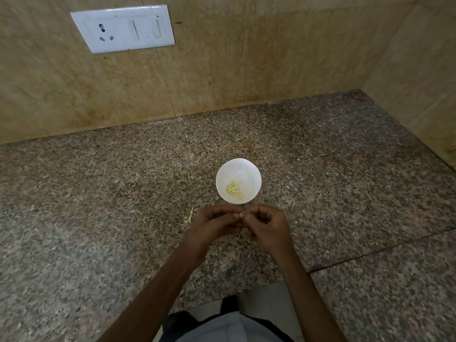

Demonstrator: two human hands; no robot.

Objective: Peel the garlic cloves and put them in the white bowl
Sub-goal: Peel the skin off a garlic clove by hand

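A small white bowl (246,169) stands on the speckled granite counter (98,193), with several peeled pale-yellow garlic cloves (234,189) in its bottom. Just in front of the bowl my left hand (212,223) and my right hand (264,223) meet fingertip to fingertip, both with curled fingers. They pinch a small pale garlic clove (240,215) between them; most of it is hidden by the fingers.
A scrap of garlic skin (190,215) lies on the counter left of my left hand. A tiled wall with a white socket plate (123,28) rises behind, another wall closes the right side. A seam (370,253) crosses the counter on the right.
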